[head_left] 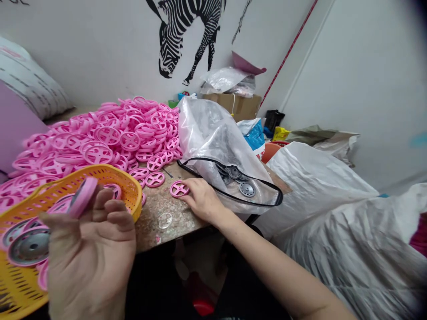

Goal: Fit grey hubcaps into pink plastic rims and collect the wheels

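My left hand, palm up at the lower left, grips a pink toy wheel with a grey face between thumb and fingers. It is raised over a yellow plastic basket that holds several pink wheels with grey hub caps. On the worn tabletop, my right hand pinches the edge of a plain pink wheel lying flat. Just beyond that hand, a clear plastic bag with a black-edged mouth contains loose grey hub caps.
A large heap of pink wheels covers the back left of the table. A cardboard box stands behind the clear bag. Large white sacks crowd the right side; another sack lies at the far left.
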Demonstrator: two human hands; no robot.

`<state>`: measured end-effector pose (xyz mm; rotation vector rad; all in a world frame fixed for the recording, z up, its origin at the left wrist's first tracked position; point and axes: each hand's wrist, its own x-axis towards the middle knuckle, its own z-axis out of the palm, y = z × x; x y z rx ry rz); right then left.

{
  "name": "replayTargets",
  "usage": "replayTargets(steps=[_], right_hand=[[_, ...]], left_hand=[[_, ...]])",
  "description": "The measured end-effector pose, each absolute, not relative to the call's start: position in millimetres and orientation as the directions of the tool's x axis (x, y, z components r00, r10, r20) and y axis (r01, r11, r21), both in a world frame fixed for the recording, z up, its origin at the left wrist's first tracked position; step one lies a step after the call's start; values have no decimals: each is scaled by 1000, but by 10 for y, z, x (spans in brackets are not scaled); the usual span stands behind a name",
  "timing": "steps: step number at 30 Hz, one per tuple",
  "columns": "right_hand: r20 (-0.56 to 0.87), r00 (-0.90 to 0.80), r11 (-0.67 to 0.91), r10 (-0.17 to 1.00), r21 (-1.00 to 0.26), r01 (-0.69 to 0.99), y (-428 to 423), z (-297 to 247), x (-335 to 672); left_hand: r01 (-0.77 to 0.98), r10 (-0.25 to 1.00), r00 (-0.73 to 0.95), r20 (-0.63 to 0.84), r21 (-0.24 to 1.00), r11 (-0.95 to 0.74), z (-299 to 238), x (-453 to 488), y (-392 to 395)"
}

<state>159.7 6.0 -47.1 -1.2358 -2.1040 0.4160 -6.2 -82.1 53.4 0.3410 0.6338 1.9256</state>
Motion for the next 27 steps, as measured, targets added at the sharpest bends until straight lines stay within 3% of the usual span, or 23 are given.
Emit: replayTargets(steps=[3, 6, 9, 11, 14, 17, 19, 22, 25, 27], right_hand=[[306, -371, 471, 877, -390, 791, 134, -499, 1472], [275, -361, 439, 891, -325, 838, 178, -508, 1388], [263, -355, 427, 897, -314, 848, 178, -497, 1368], [256, -352, 423, 900, -326, 845, 145, -474, 1389], [240, -339, 410, 910, -396, 821, 46, -404, 1471], [183, -340, 383, 922, -544, 747, -112, -282, 1599], [138, -379, 371, 915, -656, 657, -246, -180, 1693], [106, -442, 349, 891, -782, 516, -450, -30, 1847], [150, -391, 337, 908, -817, 468, -563, 73, 2069], [216, -294, 346, 931, -780, 521, -547, 100, 2277]], left_hand=[[-725, 928, -371, -36, 636, -265, 470, -71, -848], [-595, 959, -263, -104, 800, -77, 276, 15, -855], [-297, 964, -245, -100, 955, 23, 46, 63, -808], [1, 976, -218, 20, 1000, -21, -118, 39, -747], [484, 951, -75, 299, 845, -227, -366, -45, -642], [731, 886, 64, 460, 582, -355, -551, -99, -565], [732, 876, 125, 467, 552, -398, -597, -89, -548], [563, 900, 169, 401, 711, -422, -541, -8, -577], [385, 940, 115, 321, 858, -340, -418, 111, -645], [313, 974, 56, 220, 922, -226, -352, 188, -689]])
